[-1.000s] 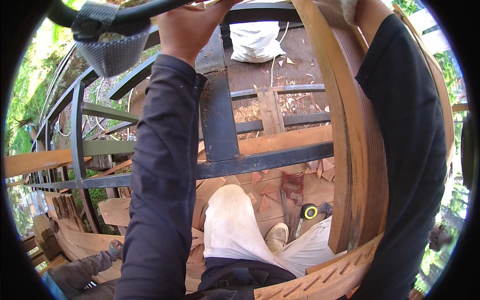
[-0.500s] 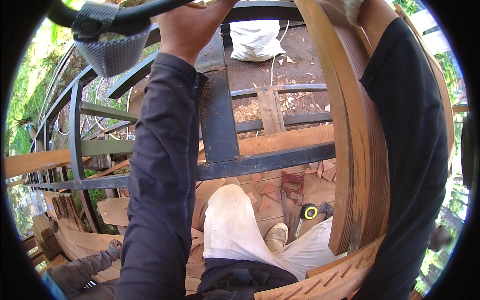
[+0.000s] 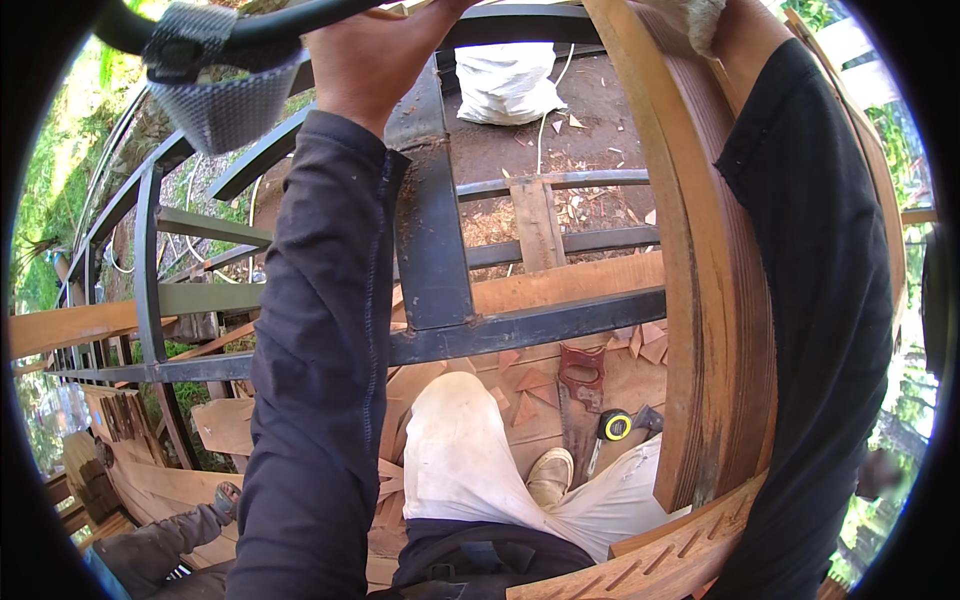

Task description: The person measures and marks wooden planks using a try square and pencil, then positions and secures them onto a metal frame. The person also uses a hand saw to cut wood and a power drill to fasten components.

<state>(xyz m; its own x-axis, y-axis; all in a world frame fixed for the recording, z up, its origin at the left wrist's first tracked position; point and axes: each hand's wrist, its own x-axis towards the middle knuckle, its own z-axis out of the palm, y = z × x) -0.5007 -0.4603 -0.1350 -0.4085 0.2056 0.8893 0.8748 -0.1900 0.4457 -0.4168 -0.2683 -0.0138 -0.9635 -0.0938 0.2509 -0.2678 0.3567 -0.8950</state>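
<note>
My left hand (image 3: 375, 65) reaches up to the top edge, over the dark metal post (image 3: 432, 230). Its fingers are cut off by the edge, so its grip does not show. My right hand (image 3: 745, 35) is raised at the top right, beside the upper end of a tall stack of wooden boards (image 3: 715, 300). A pale, fuzzy piece (image 3: 704, 22) shows at that hand, and its fingers are hidden. Both arms are stretched forward in dark sleeves. The boards stand between my arms, nearer the right one.
A dark metal rail (image 3: 530, 325) crosses ahead. On the plank floor lie a red-handled handsaw (image 3: 583, 375), a yellow-and-black tape measure (image 3: 616, 425) and wood offcuts (image 3: 535, 385). Beyond is a white sack (image 3: 508, 85). A grooved board (image 3: 650, 550) lies near my waist. Another person's arm (image 3: 170, 535) shows lower left.
The view has shifted slightly, so most things sit a little further left. Both my hands stay raised in nearly the same places.
</note>
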